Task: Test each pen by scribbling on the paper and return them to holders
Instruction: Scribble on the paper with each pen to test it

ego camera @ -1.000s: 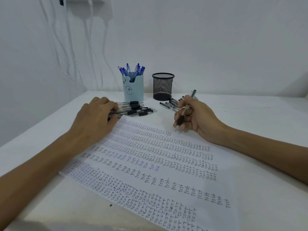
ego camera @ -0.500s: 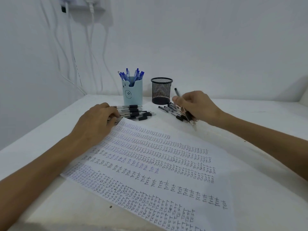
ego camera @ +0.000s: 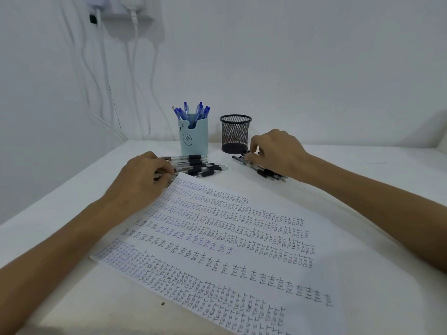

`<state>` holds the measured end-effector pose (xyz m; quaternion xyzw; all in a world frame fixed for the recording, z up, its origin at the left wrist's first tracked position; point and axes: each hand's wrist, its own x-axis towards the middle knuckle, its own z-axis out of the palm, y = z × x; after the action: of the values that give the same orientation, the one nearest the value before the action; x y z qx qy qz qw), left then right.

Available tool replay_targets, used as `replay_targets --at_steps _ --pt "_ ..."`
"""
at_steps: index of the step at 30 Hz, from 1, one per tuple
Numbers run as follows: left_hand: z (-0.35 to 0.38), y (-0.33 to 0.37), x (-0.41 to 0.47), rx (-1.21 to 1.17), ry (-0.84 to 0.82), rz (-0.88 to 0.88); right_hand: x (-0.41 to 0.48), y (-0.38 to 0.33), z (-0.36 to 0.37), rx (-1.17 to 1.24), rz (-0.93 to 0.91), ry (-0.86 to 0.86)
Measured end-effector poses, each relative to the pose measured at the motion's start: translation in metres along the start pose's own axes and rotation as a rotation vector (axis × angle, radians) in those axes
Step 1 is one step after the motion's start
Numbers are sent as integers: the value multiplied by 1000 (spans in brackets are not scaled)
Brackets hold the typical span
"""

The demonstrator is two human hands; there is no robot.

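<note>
Fingers (ego camera: 166, 169) touch two pen piles (ego camera: 202, 165) (ego camera: 267, 172) beside two holders (ego camera: 193, 141) (ego camera: 235, 134).

The right hand (ego camera: 275, 153) has left the handwritten white paper sheet (ego camera: 242, 240) and come down onto the loose pile of black-gripped clear pens (ego camera: 269, 172) beside the black mesh cup (ego camera: 235, 134).

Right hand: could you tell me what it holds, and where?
Cannot tell: the right hand rests its fingertips on the loose black pens, hiding any grip.
</note>
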<state>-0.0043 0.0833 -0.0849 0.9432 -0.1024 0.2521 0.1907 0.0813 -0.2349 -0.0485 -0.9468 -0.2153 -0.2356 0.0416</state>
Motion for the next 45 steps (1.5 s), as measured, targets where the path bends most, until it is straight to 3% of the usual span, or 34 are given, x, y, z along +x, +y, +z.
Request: replay_targets --at_steps 6,13,17,23,28,35,39,45 --pt "-6 6 -6 -39 88 47 -10 -23 -4 56 -145 90" --pt "-9 28 -7 -68 245 245 -24 -55 0 105 -344 189" --pt "-8 49 -12 -112 229 359 -31 -73 2 112 -409 221" --pt "-5 64 -21 -341 176 242 -29 -81 -2 253 -508 136" --pt "-4 58 -22 -348 48 249 -33 -64 -13 228 -316 147" --pt "-2 48 -23 -200 -369 536 -45 -44 -18 495 -209 125" --pt "-2 52 -24 -171 -438 577 -51 -35 -16 679 -167 133" --pt "0 53 -25 -172 -466 579 -62 -31 -11 569 -37 263"
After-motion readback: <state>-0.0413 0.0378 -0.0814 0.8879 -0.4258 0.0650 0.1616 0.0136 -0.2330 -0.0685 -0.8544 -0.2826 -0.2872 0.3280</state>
